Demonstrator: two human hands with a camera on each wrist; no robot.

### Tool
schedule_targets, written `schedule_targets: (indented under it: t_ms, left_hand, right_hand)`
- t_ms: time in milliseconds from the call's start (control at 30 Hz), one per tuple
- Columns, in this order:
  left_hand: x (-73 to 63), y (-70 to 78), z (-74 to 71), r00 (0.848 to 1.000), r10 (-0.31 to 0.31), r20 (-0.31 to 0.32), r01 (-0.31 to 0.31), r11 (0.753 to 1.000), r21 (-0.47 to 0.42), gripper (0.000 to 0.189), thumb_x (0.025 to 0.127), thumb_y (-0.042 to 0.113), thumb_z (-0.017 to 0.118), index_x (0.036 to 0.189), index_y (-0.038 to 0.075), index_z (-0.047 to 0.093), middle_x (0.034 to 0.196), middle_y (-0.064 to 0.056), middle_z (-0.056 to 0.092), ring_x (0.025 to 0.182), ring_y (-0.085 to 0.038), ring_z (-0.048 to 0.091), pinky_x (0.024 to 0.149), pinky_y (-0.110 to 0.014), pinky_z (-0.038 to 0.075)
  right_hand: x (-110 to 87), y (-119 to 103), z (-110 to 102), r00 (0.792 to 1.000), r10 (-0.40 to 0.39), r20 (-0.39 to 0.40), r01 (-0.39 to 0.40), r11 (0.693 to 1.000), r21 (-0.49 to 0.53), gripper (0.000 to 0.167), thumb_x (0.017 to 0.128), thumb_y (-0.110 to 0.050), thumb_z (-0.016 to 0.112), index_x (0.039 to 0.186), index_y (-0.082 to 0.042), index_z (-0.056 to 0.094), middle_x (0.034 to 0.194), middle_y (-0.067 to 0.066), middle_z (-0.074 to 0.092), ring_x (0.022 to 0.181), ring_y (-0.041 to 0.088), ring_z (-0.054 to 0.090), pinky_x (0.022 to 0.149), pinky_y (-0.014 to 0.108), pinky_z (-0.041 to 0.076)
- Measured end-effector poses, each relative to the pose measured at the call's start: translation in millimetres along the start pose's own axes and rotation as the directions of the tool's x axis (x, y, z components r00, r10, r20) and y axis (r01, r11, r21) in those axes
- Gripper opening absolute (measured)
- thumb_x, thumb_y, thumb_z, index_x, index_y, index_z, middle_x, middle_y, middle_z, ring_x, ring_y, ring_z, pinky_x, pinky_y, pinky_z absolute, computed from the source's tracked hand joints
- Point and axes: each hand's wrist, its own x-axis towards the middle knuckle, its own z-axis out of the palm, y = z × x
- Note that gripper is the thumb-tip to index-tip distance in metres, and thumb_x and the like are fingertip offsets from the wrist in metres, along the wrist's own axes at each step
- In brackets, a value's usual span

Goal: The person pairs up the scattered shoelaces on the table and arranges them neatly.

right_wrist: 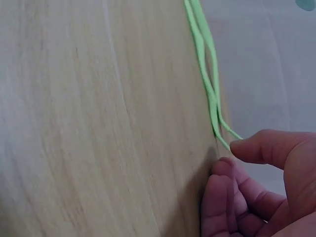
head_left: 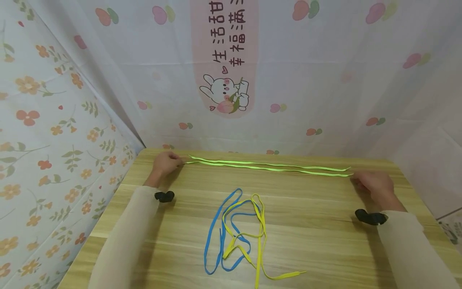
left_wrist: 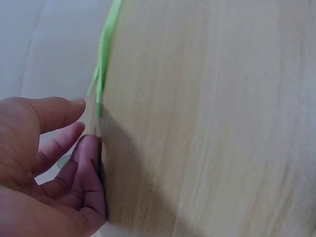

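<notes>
Two green laces lie side by side along the bench (head_left: 173,241), the far lace (head_left: 325,168) close beside the near lace (head_left: 325,174), each nearly straight. The left hand (head_left: 167,162) is at the near lace's left tip, its fingers relaxed and apart from it; the right hand (head_left: 375,185) is at the right tips, though I cannot tell whether its fingers pinch the near lace or merely meet it. The step looks like straightening the pair: best to draw gently from both tips at once, keep each lace flat, and lift away without dragging the neighbour. The bench's far edge runs just behind the laces, with a cloth (head_left: 288,80) hanging beyond, so small adjustments suit better toward the person, where a strip of bench separates them from the tangled blue lace (head_left: 215,220) and yellow lace (head_left: 258,253).
</notes>
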Motion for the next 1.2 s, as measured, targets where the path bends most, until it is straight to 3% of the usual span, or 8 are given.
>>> schedule_targets:
  t_ms: [133, 300, 367, 467, 567, 800, 1000, 1200]
  left_hand:
    - [-3.7, -0.4, -2.8, 1.0, -0.004, 0.011, 0.004, 0.999, -0.049, 0.036, 0.106, 0.022, 0.069, 0.126, -0.007, 0.072, 0.126, -0.024, 0.072, 0.115, -0.041, 0.066, 0.101, -0.053, 0.054]
    - [-12.6, -1.8, -4.8, 0.999, 0.028, 0.027, -0.024, 0.99, -0.14, 0.038, 0.107, 0.021, 0.07, 0.129, -0.01, 0.069, 0.126, -0.027, 0.071, 0.113, -0.041, 0.068, 0.097, -0.048, 0.055]
    - [-19.1, -1.3, -5.0, 0.998, 0.05, 0.034, -0.044, 0.986, -0.163, 0.039, 0.107, 0.021, 0.069, 0.132, -0.009, 0.067, 0.128, -0.028, 0.07, 0.115, -0.042, 0.068, 0.098, -0.048, 0.055]
    - [-32.0, 1.7, -3.6, 0.995, 0.076, 0.058, -0.065, 0.981, -0.182, 0.04, 0.107, 0.023, 0.07, 0.134, -0.007, 0.065, 0.132, -0.027, 0.069, 0.121, -0.043, 0.066, 0.101, -0.05, 0.053]
    - [-47.9, 7.8, -0.1, 0.991, 0.102, 0.092, -0.082, 0.978, -0.193, 0.041, 0.107, 0.025, 0.071, 0.136, -0.005, 0.064, 0.133, -0.024, 0.069, 0.128, -0.043, 0.063, 0.103, -0.052, 0.053]
    - [-90.7, 32.4, 13.8, 0.97, 0.2, 0.136, -0.175, 0.969, -0.177, 0.034, 0.106, 0.024, 0.074, 0.129, -0.001, 0.069, 0.121, -0.014, 0.074, 0.117, -0.036, 0.07, 0.093, -0.047, 0.058]
    - [-128.4, 58.4, 29.6, 0.918, 0.345, 0.193, -0.316, 0.934, -0.168, 0.027, 0.102, 0.024, 0.079, 0.118, 0.003, 0.074, 0.105, -0.001, 0.075, 0.099, -0.02, 0.071, 0.086, -0.039, 0.058]
    - [-161.8, 79.5, 47.2, 0.838, 0.469, 0.28, -0.445, 0.883, -0.146, 0.016, 0.099, 0.019, 0.081, 0.111, 0.008, 0.077, 0.103, 0.006, 0.072, 0.099, -0.018, 0.069, 0.09, -0.038, 0.058]
  right_hand:
    - [-7.2, 5.9, -4.2, 0.994, -0.089, 0.064, 0.086, 0.995, 0.04, 0.024, 0.096, -0.03, 0.078, 0.074, -0.022, 0.074, 0.072, -0.01, 0.066, 0.071, 0.009, 0.062, 0.068, 0.025, 0.054]
    - [-19.8, 10.5, -8.0, 0.966, -0.206, 0.158, 0.192, 0.976, 0.099, 0.018, 0.104, -0.026, 0.074, 0.088, -0.021, 0.082, 0.082, -0.019, 0.07, 0.079, 0.001, 0.065, 0.074, 0.02, 0.055]
    - [-25.6, 10.0, -10.6, 0.954, -0.235, 0.187, 0.227, 0.972, 0.065, 0.019, 0.105, -0.026, 0.072, 0.102, -0.012, 0.085, 0.089, -0.023, 0.072, 0.083, -0.003, 0.067, 0.076, 0.018, 0.055]
    - [-36.7, 7.3, -15.9, 0.934, -0.273, 0.232, 0.28, 0.96, 0.002, 0.04, 0.109, -0.028, 0.068, 0.121, 0.01, 0.077, 0.096, -0.023, 0.073, 0.086, -0.007, 0.067, 0.077, 0.018, 0.055]
    - [-50.5, 4.8, -18.6, 0.909, -0.324, 0.262, 0.353, 0.933, -0.071, 0.053, 0.112, -0.027, 0.064, 0.131, 0.021, 0.065, 0.102, -0.013, 0.076, 0.086, -0.005, 0.066, 0.075, 0.02, 0.055]
    - [-86.7, -9.2, -8.2, 0.871, -0.399, 0.285, 0.467, 0.853, -0.232, 0.046, 0.112, -0.032, 0.065, 0.133, 0.009, 0.071, 0.12, 0.019, 0.076, 0.096, 0.015, 0.068, 0.073, 0.032, 0.056]
    - [-121.1, -27.3, 8.9, 0.838, -0.45, 0.309, 0.534, 0.792, -0.294, 0.036, 0.108, -0.032, 0.073, 0.126, -0.001, 0.077, 0.109, 0.004, 0.078, 0.1, 0.022, 0.07, 0.074, 0.033, 0.055]
    - [-154.5, -40.9, 35.2, 0.752, -0.545, 0.371, 0.65, 0.708, -0.276, 0.018, 0.104, -0.02, 0.077, 0.116, -0.007, 0.079, 0.1, -0.006, 0.076, 0.089, 0.011, 0.071, 0.072, 0.03, 0.057]
